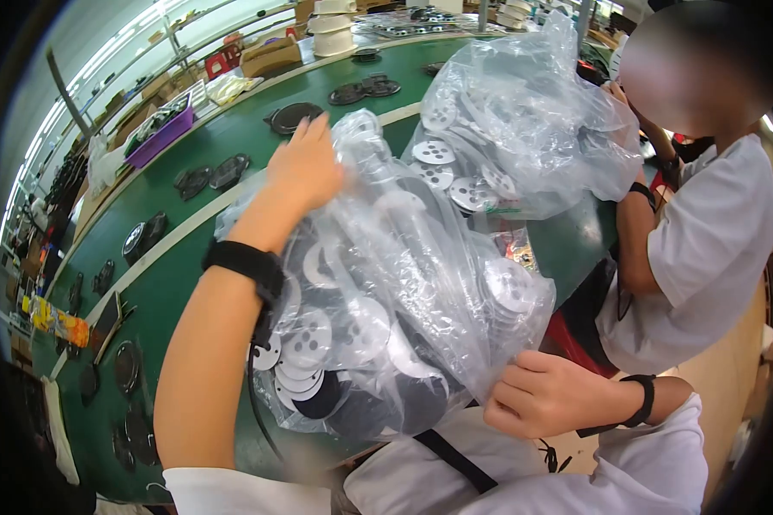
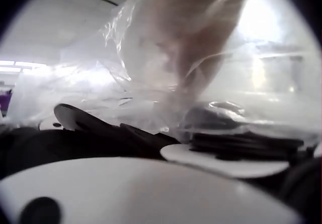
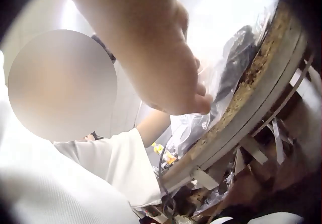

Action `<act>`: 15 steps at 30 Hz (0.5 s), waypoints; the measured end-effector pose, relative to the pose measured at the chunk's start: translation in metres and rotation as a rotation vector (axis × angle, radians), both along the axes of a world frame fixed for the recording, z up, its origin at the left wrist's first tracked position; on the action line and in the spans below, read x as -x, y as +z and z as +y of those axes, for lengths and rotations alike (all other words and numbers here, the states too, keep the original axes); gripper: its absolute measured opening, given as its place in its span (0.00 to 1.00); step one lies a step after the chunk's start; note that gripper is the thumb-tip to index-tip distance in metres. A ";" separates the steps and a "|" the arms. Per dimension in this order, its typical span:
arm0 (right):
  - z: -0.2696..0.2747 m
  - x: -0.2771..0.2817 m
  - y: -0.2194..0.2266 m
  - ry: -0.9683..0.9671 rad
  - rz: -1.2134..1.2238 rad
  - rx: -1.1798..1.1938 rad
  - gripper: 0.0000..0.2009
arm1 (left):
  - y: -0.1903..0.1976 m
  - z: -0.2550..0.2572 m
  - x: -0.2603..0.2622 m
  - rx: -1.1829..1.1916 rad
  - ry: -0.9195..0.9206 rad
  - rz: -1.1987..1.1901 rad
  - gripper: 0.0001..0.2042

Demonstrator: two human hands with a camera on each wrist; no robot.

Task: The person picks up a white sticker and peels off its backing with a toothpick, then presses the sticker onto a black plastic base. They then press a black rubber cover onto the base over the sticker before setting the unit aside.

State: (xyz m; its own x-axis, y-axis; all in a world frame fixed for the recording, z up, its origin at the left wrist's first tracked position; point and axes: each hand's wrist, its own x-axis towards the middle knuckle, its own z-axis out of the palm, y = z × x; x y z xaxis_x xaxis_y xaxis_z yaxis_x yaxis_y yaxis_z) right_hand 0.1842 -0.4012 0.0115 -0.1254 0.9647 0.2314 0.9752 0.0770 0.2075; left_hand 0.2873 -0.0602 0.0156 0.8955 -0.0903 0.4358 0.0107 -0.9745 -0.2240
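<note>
A large clear plastic bag (image 1: 421, 249) full of flat round discs (image 1: 307, 339) lies in front of me; the discs are white or black, several with holes. My left hand (image 1: 305, 167) reaches across the bag's far left side, fingers stretched forward at its bunched plastic. In the left wrist view that hand (image 2: 186, 38) is blurred behind clear film, above white discs (image 2: 136, 189). At the bag's near right corner my right hand (image 1: 554, 395) pinches the plastic with curled fingers. The right wrist view has this hand (image 3: 176, 78) at the film near the table edge (image 3: 241, 103).
Another clear bag of discs (image 1: 524, 120) stands beyond mine, near a person in a white shirt (image 1: 704, 223) on the right. Dark round parts (image 1: 296, 116) lie along the green table (image 1: 180, 300). A purple bin (image 1: 163, 133) sits at the far left.
</note>
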 end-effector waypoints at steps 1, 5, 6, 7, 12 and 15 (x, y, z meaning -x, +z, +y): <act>-0.002 -0.002 -0.002 -0.024 0.069 0.011 0.08 | -0.010 0.016 -0.009 0.221 0.017 0.230 0.27; -0.004 -0.020 -0.034 -0.033 0.422 -0.059 0.10 | -0.043 0.037 -0.013 0.448 -0.021 0.366 0.29; -0.003 -0.020 -0.033 -0.043 0.423 -0.059 0.10 | -0.044 0.036 -0.015 0.448 -0.031 0.369 0.29; -0.002 -0.021 -0.030 -0.040 0.535 -0.024 0.12 | -0.043 0.035 -0.014 0.411 -0.002 0.378 0.29; -0.001 -0.030 0.002 -0.060 0.739 0.207 0.18 | -0.048 0.030 -0.013 0.286 0.064 0.321 0.29; 0.009 -0.039 0.045 -0.001 0.760 0.162 0.19 | -0.047 0.020 -0.004 0.272 0.085 0.270 0.29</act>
